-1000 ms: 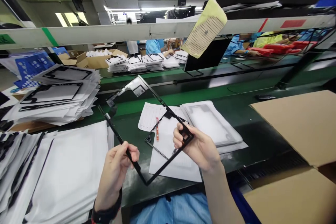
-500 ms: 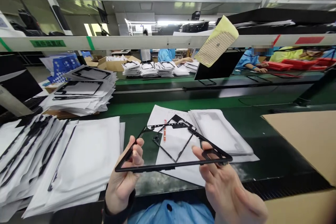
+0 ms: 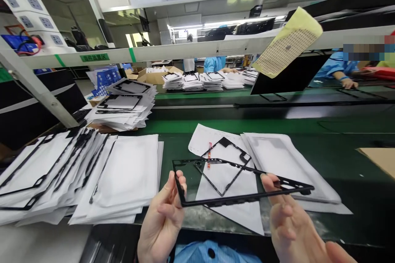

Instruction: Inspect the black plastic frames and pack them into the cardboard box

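Observation:
A thin black rectangular frame (image 3: 230,201) is held up above the bench, tilted almost edge-on. My left hand (image 3: 165,218) pinches its left side between thumb and fingers. At its right end, my right hand (image 3: 291,218) holds the wider corner section; the index finger shows behind the bar, and the thumb is away from it. Below, a second black frame (image 3: 210,181) lies on white sheets (image 3: 247,213), near a red-and-white strip (image 3: 209,155). To the right rests a stack of white sleeves (image 3: 296,172) with a frame showing faintly through.
Piles of white sleeves (image 3: 129,172) with black frames (image 3: 40,185) cover the bench's left side. Another stack (image 3: 123,117) stands behind them. A yellow dotted card (image 3: 288,45) hangs from the crossbar (image 3: 197,50). At the right is a cardboard flap (image 3: 379,158). Co-workers in blue sit across the bench.
The held frame has tipped from steeply upright to nearly flat, and both hands have turned with it. My view has swung left, so everything sits farther right.

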Demonstrator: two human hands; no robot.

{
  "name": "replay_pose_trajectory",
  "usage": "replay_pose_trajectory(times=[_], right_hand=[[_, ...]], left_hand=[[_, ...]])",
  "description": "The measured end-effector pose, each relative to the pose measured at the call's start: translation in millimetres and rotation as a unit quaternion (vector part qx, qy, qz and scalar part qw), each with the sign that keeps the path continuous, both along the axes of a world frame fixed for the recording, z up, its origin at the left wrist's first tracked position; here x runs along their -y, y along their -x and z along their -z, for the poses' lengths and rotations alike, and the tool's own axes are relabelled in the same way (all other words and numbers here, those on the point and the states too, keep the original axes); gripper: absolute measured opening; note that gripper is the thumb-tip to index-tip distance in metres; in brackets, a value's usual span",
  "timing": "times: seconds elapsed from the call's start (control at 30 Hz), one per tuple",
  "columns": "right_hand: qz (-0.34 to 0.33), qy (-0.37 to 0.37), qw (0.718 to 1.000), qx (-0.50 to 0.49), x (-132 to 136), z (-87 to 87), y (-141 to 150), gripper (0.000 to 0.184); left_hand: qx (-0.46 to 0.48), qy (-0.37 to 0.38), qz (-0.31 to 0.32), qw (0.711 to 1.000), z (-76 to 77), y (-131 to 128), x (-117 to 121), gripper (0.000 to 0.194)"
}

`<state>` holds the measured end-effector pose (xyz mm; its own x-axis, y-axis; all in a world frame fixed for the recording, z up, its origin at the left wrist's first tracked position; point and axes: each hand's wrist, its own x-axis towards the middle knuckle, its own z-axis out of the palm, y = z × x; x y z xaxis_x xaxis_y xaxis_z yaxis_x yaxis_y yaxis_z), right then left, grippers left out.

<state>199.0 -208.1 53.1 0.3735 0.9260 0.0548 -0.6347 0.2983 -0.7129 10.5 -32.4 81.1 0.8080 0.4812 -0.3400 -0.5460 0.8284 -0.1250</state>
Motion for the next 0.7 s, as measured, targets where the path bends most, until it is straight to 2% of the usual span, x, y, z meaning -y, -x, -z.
replay_pose_trajectory(times=[0.07,0.1,0.2,0.27,0.37,0.47,0.57,0.63,0.7], right_hand=[[-0.013,0.019,0.999,0.033,-3,7.2,-10,0.074],[-0.013,0.027,0.999,0.036,-6,10.7,-14,0.078],[0.008,0.035,0.999,0.004,-24,18.5,-20,0.073],[0.026,0.023,0.999,-0.021,-42,21.4,-20,0.065],[0.002,0.0,0.997,-0.073,-71,23.5,-16,0.061],[-0.076,-0.017,0.987,-0.143,-91,25.4,-13,0.054],[-0.136,-0.023,0.972,-0.189,-100,29.4,-13,0.047],[-0.15,-0.014,0.97,-0.191,-102,33.8,-15,0.045],[-0.135,-0.001,0.977,-0.163,-102,38.9,-18,0.043]], left_hand=[[-0.016,-0.039,0.0,0.999,-4.5,-2,2,0.052],[-0.018,-0.07,-0.002,0.997,-5.9,-4,3,0.044],[-0.016,-0.21,-0.044,0.977,-6.1,-12,7,0.003],[-0.045,-0.304,-0.103,0.946,-4.5,-19,10,0.015],[-0.113,-0.402,-0.157,0.895,-2.5,-30,17,0.015],[-0.149,-0.462,-0.177,0.856,-2.2,-36,23,0.013],[-0.166,-0.499,-0.195,0.828,-3.1,-39,26,0.012],[-0.164,-0.53,-0.2,0.808,-3.7,-39,25,0.01],[-0.145,-0.567,-0.194,0.787,-3.0,-38,22,0.011]])
